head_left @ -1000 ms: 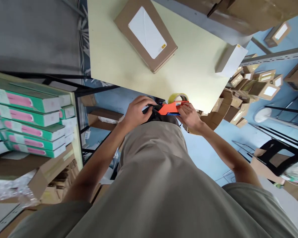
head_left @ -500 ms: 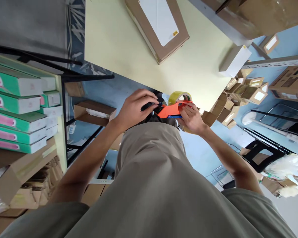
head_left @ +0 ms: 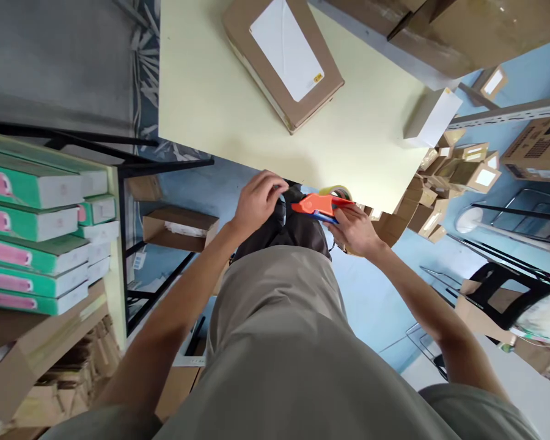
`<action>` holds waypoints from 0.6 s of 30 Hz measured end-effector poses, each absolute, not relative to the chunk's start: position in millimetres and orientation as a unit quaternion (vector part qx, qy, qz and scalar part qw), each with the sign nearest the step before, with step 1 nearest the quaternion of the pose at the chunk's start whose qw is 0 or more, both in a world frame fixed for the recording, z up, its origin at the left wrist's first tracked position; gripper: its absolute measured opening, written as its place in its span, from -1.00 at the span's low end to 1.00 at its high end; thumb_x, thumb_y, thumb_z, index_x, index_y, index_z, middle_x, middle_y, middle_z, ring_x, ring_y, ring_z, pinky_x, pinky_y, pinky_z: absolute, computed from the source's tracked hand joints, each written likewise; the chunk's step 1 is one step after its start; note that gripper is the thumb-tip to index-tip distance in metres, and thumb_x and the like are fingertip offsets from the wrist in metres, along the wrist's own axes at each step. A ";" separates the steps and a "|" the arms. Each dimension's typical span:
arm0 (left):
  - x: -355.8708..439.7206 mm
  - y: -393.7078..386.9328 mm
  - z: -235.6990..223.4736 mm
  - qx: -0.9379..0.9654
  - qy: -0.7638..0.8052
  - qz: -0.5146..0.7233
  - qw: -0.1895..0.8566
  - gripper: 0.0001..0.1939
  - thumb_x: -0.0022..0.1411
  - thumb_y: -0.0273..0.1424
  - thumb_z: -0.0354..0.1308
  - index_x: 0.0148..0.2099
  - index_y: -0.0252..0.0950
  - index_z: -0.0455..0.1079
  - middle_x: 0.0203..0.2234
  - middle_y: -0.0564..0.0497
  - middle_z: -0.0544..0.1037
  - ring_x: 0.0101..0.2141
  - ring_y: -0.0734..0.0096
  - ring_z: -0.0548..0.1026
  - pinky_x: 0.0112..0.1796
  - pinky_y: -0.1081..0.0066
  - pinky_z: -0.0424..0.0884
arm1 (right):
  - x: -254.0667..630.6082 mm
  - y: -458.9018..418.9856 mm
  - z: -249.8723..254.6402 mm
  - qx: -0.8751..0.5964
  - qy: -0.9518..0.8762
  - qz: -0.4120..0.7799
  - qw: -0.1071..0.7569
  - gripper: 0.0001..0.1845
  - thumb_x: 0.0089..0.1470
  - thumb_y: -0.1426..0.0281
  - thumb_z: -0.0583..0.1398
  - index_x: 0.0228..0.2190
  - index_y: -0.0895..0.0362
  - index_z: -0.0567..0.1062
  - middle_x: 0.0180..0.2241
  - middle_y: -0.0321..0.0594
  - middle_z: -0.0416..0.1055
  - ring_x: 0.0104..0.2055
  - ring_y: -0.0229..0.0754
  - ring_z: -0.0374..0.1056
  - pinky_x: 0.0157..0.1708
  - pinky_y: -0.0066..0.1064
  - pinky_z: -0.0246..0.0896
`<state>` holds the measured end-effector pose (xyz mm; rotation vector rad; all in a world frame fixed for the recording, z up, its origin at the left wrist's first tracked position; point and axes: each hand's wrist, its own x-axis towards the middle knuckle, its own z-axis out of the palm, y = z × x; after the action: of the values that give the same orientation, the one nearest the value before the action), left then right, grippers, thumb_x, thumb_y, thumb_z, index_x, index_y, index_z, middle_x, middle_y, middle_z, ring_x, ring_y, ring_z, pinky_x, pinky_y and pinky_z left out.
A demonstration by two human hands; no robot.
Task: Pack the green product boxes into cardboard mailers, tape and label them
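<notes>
Counter (head_left: 192, 91): pale yellow top, near edge slanting across the view. One brown cardboard box (head_left: 275, 77) lies flat on it, askew, white label (head_left: 286, 49) uppermost, yellow mark (head_left: 318, 77) at one label corner. White box (head_left: 433, 119) sits at the right-hand edge, well apart from the brown one; soft shadow on its left.

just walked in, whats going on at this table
A person's right hand grips an orange-and-blue tape dispenser by the near edge of the table. Their left hand hovers by its tip, fingers curled; whether it pinches anything is unclear. A brown box with a white label lies on the table.
</notes>
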<state>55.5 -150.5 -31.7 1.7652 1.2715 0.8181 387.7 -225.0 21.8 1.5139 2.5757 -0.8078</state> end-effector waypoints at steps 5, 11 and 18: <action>39.7 -120.4 -69.8 0.652 0.574 0.333 0.366 -0.69 0.65 -0.07 0.17 -0.10 -0.17 0.49 -0.18 -0.04 0.66 -0.24 0.32 0.59 -0.07 0.32 0.58 | 405.8 -228.7 1.1 0.560 0.797 -0.222 0.043 -0.50 0.60 0.05 0.02 0.10 0.16 0.56 -0.18 0.07 0.70 -0.03 0.22 0.63 0.18 0.09 0.47; 56.8 -81.9 -128.6 0.576 0.607 0.371 0.402 -0.75 0.57 -0.10 0.28 -0.08 -0.16 0.52 -0.15 -0.02 0.68 -0.16 0.34 0.66 -0.11 0.41 0.59 | 391.9 -188.0 -41.6 0.613 0.775 -0.142 0.058 -0.56 0.59 0.10 0.03 0.01 0.12 0.58 -0.29 -0.01 0.66 -0.12 0.16 0.63 0.15 0.08 0.49; 68.5 -44.0 -167.5 0.514 0.622 0.447 0.386 -0.74 0.51 -0.09 0.34 -0.10 -0.16 0.56 -0.16 -0.01 0.69 -0.18 0.35 0.66 -0.10 0.36 0.61 | 373.9 -162.2 -74.6 0.636 0.766 -0.086 0.020 -0.54 0.62 0.14 -0.03 -0.06 0.09 0.58 -0.35 -0.08 0.61 -0.20 0.11 0.61 0.11 0.09 0.53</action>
<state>68.5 -44.0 -167.5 1.3089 1.5830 1.1387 373.9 -162.2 -74.6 1.9735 2.3777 -0.2666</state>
